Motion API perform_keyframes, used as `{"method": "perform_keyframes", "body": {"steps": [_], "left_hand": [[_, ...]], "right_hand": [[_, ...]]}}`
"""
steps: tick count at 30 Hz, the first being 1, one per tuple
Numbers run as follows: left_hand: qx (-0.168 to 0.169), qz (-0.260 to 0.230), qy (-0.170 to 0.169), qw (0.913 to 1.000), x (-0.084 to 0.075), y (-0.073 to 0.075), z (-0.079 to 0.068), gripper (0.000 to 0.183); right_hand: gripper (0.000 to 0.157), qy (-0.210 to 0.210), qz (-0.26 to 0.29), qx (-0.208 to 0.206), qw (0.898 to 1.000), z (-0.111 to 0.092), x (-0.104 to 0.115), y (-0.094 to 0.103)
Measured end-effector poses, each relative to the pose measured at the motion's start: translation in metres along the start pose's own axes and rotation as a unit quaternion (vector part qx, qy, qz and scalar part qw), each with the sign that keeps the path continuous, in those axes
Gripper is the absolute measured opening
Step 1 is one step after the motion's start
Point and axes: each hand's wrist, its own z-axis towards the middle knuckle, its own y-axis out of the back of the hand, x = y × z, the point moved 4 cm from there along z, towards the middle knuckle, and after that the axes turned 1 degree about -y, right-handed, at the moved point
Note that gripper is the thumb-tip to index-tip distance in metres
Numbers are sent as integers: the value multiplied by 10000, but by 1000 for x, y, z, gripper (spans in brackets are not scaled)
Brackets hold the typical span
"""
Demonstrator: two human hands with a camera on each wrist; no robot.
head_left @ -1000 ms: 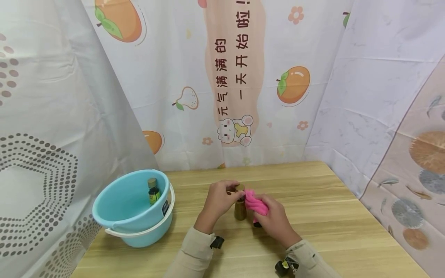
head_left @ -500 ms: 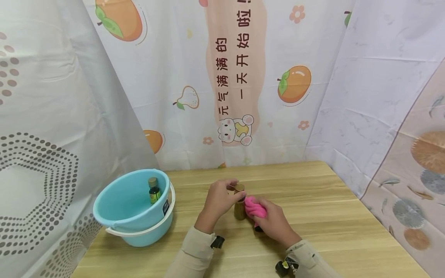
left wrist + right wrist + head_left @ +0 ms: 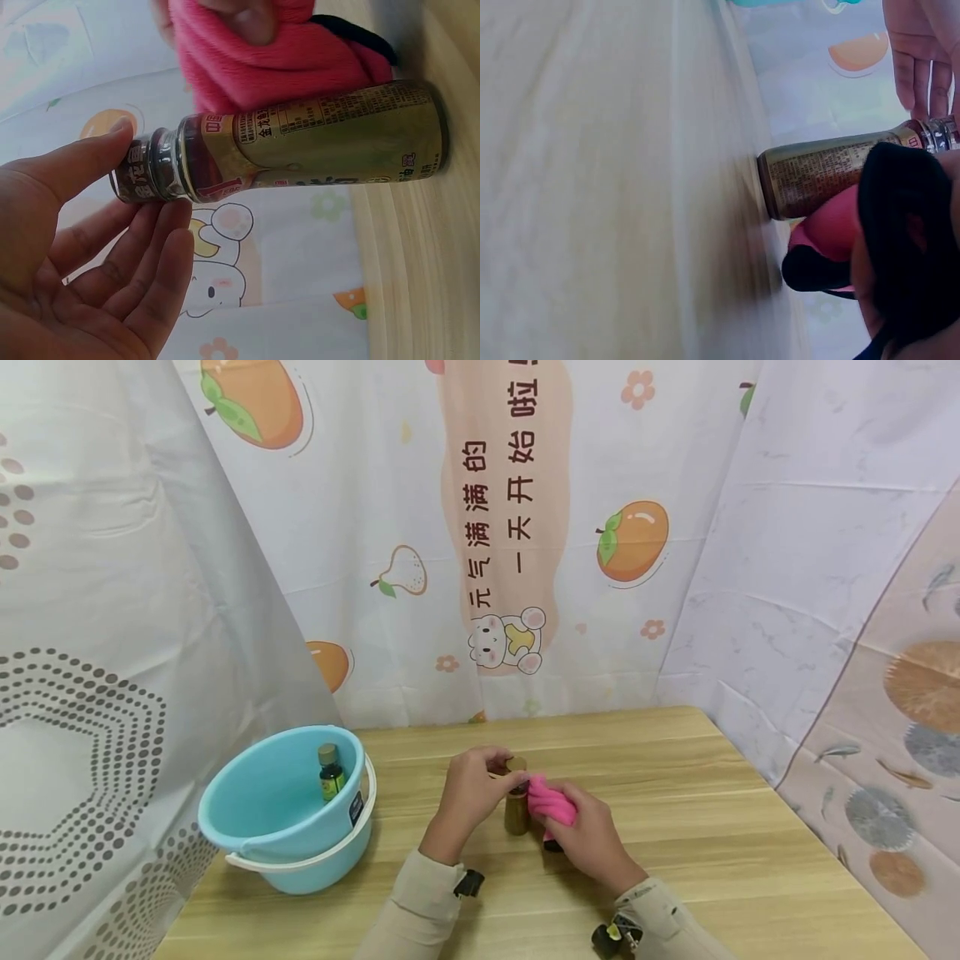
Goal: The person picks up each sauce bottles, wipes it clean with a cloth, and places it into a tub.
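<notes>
A slim oil bottle [image 3: 517,818] with a brown cap stands upright on the wooden table. My left hand [image 3: 472,793] holds it by the cap, thumb on one side and fingertips on the other, as the left wrist view shows. Against the bottle's right side, my right hand [image 3: 598,842] grips a bunched pink cloth [image 3: 551,803] with a black edge. In the left wrist view the cloth [image 3: 277,67] lies along the label of the bottle [image 3: 322,142]. The right wrist view shows the bottle's base [image 3: 772,187] at the tabletop, with the cloth's black trim hiding part of the right fingers.
At the left of the table stand light blue buckets [image 3: 225,810], nested, with white handles. A small dark bottle [image 3: 331,774] with a yellow-green label is inside the upper one. Printed curtains [image 3: 420,652] enclose the table [image 3: 720,860] at the back and sides.
The right hand's pink cloth dipped slightly along the bottle half a second ago and is now a little higher again. The left hand stays at the cap, and the bottle keeps its place.
</notes>
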Motion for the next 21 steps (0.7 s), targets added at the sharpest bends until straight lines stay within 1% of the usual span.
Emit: {"method": "perform_keyframes", "body": {"steps": [3,6,9,12,16,18,21], "left_hand": [[78,-83,23,9999,0,0,0,33],[158,-168,26,9997,0,0,0,33],[244,-229,1,9994,-1,-1,0,33],[315,-290,-11,9991,-2,-1,-1,33],[364,-327,-21,9988,-3,-1,-1,33],[370,-316,-37,9988,-3,-1,-1,32],[353,-288,-86,9989,-2,-1,-1,30]], "right_hand": [[38,105,210,-223,9995,0,3,2],[44,261,428,-478,9976,-1,6,5],[47,596,581,-697,9941,-1,9,8],[47,991,680,-818,9894,-2,14,11],[44,1355,694,-822,9849,-2,17,13],[41,1403,569,-819,9851,-2,21,13],[39,1415,568,-671,9860,-1,19,11]]}}
